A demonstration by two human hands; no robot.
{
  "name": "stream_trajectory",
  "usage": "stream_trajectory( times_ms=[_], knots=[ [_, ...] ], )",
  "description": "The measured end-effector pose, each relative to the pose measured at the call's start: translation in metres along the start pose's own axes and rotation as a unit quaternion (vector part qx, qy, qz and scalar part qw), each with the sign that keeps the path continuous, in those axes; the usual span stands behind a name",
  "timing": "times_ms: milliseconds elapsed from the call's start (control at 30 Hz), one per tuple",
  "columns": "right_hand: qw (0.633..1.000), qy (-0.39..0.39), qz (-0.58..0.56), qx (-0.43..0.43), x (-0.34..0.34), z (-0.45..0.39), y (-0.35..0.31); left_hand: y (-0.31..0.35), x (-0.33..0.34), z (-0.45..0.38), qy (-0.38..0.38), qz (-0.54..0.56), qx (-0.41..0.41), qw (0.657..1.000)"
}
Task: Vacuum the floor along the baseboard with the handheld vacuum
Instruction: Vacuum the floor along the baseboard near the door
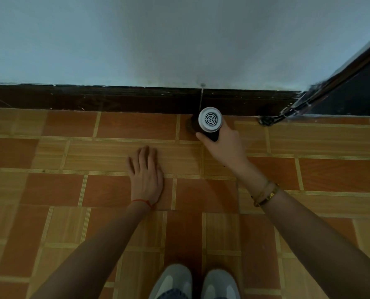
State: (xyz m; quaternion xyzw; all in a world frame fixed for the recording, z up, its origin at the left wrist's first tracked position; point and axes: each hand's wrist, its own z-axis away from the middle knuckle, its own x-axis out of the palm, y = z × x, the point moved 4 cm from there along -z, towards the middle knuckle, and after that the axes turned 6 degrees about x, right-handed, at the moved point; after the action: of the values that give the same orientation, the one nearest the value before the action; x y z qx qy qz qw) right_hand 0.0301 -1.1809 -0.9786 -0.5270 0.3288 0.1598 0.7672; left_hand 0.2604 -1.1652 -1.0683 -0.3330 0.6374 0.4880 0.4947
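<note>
My right hand [224,145] grips the handheld vacuum [210,120], a dark cylinder whose white vented rear cap faces me. Its nozzle end points down at the floor right against the dark brown baseboard [119,99] and is hidden behind the body. My left hand [145,173] rests flat on the orange and tan tiled floor [71,186], fingers straight, about a hand's length to the left of the vacuum and nearer to me.
A pale blue-grey wall [158,39] rises above the baseboard. A dark door or panel with a metal-edged frame [331,83] slants in at the right, its foot meeting the floor beside the vacuum. My two grey shoes [192,281] stand at the bottom edge.
</note>
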Motion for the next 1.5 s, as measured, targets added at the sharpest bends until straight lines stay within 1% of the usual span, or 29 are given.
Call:
stream_trajectory(
  times_ms=[133, 200, 333, 533, 633, 733, 867, 967, 1067, 1200, 1400, 1500],
  knots=[
    [0.998, 0.055, -0.003, 0.010, -0.014, -0.006, 0.003, -0.002, 0.000, 0.001, 0.001, 0.002, -0.002, 1.000],
    [0.998, 0.062, 0.000, 0.013, -0.016, -0.009, 0.004, -0.002, 0.000, 0.002, 0.000, 0.001, 0.000, 1.000],
    [0.999, 0.032, 0.007, -0.005, -0.005, -0.009, -0.001, -0.001, -0.001, 0.001, 0.001, -0.001, 0.002, 1.000],
    [0.997, -0.062, 0.020, -0.040, 0.019, -0.011, -0.018, -0.002, -0.001, 0.000, 0.000, 0.007, 0.002, 1.000],
    [0.997, -0.068, -0.008, -0.033, 0.022, -0.016, -0.019, -0.003, 0.000, -0.001, -0.004, 0.019, 0.001, 1.000],
    [0.999, -0.046, -0.009, -0.019, 0.019, -0.024, -0.017, -0.004, -0.004, 0.000, 0.001, 0.046, 0.002, 0.999],
    [0.999, -0.027, 0.012, -0.023, 0.025, -0.030, -0.026, -0.017, -0.014, 0.008, 0.034, 0.044, -0.040, 0.998],
    [0.998, -0.038, 0.017, -0.045, 0.041, -0.030, -0.039, -0.038, -0.020, 0.013, 0.043, 0.011, -0.083, 0.996],
    [0.995, -0.056, 0.024, -0.078, 0.058, -0.029, -0.056, -0.060, -0.025, 0.017, 0.048, -0.015, -0.116, 0.992],
    [0.990, -0.092, 0.032, -0.099, 0.079, -0.031, -0.078, -0.080, -0.028, 0.023, 0.057, -0.029, -0.155, 0.986],
    [0.979, -0.170, 0.006, -0.113, 0.104, -0.025, -0.094, -0.085, -0.023, 0.026, 0.066, -0.015, -0.186, 0.980],
    [0.981, -0.159, -0.007, -0.109, 0.104, -0.028, -0.092, -0.084, -0.023, 0.025, 0.066, -0.011, -0.190, 0.980]
  ],
)
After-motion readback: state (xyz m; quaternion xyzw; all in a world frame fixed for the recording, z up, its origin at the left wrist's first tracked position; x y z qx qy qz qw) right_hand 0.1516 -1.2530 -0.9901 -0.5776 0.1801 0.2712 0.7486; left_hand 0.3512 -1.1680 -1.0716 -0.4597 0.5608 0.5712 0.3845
